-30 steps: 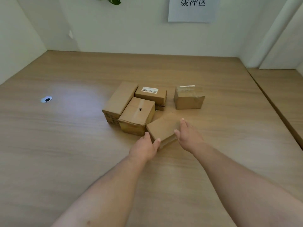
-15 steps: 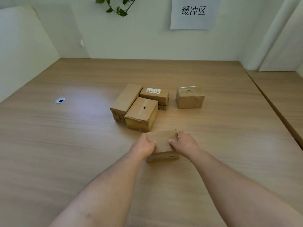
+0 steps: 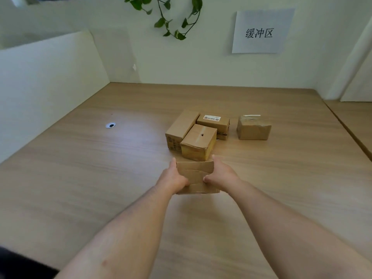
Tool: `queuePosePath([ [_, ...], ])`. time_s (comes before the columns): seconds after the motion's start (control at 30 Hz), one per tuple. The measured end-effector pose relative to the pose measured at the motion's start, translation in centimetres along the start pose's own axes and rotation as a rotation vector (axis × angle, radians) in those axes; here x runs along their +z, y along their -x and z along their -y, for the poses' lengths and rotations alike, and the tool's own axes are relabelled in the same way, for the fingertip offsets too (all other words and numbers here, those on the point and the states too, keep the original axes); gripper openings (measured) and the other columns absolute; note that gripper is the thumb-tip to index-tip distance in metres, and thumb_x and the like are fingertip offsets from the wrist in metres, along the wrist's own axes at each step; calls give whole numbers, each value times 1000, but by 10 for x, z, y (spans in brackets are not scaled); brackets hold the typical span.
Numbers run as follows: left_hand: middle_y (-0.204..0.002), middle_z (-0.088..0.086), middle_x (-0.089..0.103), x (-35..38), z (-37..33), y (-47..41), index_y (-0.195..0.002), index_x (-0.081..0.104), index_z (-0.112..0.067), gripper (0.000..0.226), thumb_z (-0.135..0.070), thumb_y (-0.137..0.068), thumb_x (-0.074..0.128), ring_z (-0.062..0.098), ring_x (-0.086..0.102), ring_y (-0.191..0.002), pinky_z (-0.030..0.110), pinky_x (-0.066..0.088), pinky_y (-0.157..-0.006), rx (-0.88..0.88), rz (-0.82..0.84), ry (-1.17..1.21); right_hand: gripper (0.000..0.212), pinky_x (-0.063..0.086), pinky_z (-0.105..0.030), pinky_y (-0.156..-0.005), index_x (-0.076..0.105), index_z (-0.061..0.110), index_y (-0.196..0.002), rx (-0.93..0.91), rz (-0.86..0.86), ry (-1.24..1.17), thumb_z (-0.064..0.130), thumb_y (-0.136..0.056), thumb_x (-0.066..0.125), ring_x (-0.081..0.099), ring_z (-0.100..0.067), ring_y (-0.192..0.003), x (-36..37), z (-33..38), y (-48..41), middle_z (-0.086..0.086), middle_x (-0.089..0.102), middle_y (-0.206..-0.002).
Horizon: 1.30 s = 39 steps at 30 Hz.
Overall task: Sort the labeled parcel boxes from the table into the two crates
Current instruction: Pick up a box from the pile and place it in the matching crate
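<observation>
Both forearms run in from the near edge of the desk (image 3: 80, 178). I see the left hand (image 3: 172, 178) and right hand (image 3: 222, 175) clamped on one small box (image 3: 194, 171), a hand at each end. Each thumb lies on top near the box's near edge. A finger of each hand runs along its side up to the far corners. The other fingers are hidden behind the box, so I cannot tell their spread. The box sits about mid-desk, square to me. I cannot tell whether it rests on the wood or is just off it.

Just beyond it, close to the fingertips, is a holed box (image 3: 199, 140) with a dark puncture on top. A long box (image 3: 182, 125) presses against its left side, angled toward the far edge. A labelled box (image 3: 213, 120) sits behind, white sticker up, touching both.

A taped box (image 3: 253, 127) stands apart to the right, toward the desk's right edge.

A cable grommet (image 3: 110, 125) is set in the desk well off to the left.

Far wall: a paper sign (image 3: 261, 32) with three characters, and a trailing vine (image 3: 167, 19) to its left.
</observation>
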State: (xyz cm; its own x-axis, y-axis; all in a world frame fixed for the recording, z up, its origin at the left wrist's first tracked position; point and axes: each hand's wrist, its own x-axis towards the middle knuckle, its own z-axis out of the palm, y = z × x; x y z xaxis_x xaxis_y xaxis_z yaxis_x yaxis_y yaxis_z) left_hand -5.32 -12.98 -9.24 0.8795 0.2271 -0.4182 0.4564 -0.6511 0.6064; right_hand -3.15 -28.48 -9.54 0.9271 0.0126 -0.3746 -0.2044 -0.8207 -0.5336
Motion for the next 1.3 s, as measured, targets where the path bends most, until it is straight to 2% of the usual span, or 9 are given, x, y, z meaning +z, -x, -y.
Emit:
queuePosePath([
  [0.1, -109, 5, 46, -29, 31, 10, -146, 16, -26, 80, -18, -86, 67, 23, 51, -93, 34, 55, -69, -13, -44, -11, 93, 51, -40, -91, 10, 28, -152, -42, 30, -4, 30, -82, 71, 50, -29, -120, 19, 32, 8, -10, 46, -139],
  [0.2, -119, 7, 48, -61, 69, 23, -149, 12, -28, 84, -21, -86, 67, 22, 49, -93, 31, 51, -66, -49, -98, -9, 94, 50, -35, -79, 10, 28, -152, -104, 52, 7, 29, -82, 72, 52, -28, -116, 47, 71, 22, -10, 48, -137],
  [0.37, -111, 6, 53, -118, 138, 52, -141, 26, -24, 72, -25, -83, 68, 23, 55, -91, 34, 53, -72, -131, -176, -3, 79, 54, -36, -67, 19, 25, -146, -234, 104, 46, 28, -84, 68, 56, -25, -93, 100, 132, 54, -7, 52, -109],
  [0.47, -108, 5, 53, -148, 175, 70, -139, 28, -24, 68, -25, -84, 67, 23, 55, -91, 35, 53, -74, -174, -209, 12, 77, 48, -29, -58, 18, 26, -146, -293, 139, 77, 29, -86, 66, 54, -23, -89, 130, 166, 71, -6, 51, -111],
  [0.67, -113, 7, 52, -193, 243, 104, -136, 30, -24, 61, -23, -88, 67, 22, 55, -93, 33, 51, -72, -206, -252, 97, 79, 50, -34, -78, 18, 28, -149, -413, 165, 143, 31, -87, 66, 55, -27, -110, 183, 225, 105, -9, 51, -132],
  [0.8, -116, 7, 51, -216, 287, 126, -142, 24, -26, 67, -23, -89, 65, 19, 54, -90, 29, 48, -65, -220, -284, 163, 76, 50, -33, -72, 18, 32, -149, -460, 196, 173, 31, -89, 65, 53, -27, -111, 218, 257, 129, -6, 47, -136],
  [0.9, -131, 10, 47, -234, 322, 144, -152, 6, -31, 88, -25, -88, 65, 24, 53, -104, 36, 52, -81, -236, -303, 207, 74, 49, -30, -68, 19, 31, -148, -514, 220, 213, 32, -89, 64, 53, -24, -107, 245, 285, 148, -4, 47, -136],
  [1.03, -140, 9, 42, -257, 372, 170, -151, 10, -31, 84, -33, -87, 64, 30, 49, -119, 37, 48, -91, -289, -384, 268, 71, 52, -33, -74, 23, 30, -147, -589, 266, 260, 31, -89, 64, 53, -25, -110, 283, 323, 177, -3, 47, -135],
  [1.3, -112, 2, 47, -288, 480, 236, -122, 35, -29, 39, -43, -92, 55, 21, 51, -94, 28, 41, -56, -392, -590, 408, 46, 45, -21, -53, 41, 25, -124, -765, 341, 289, 37, -87, 65, 52, -9, -74, 377, 379, 252, 5, 51, -97],
])
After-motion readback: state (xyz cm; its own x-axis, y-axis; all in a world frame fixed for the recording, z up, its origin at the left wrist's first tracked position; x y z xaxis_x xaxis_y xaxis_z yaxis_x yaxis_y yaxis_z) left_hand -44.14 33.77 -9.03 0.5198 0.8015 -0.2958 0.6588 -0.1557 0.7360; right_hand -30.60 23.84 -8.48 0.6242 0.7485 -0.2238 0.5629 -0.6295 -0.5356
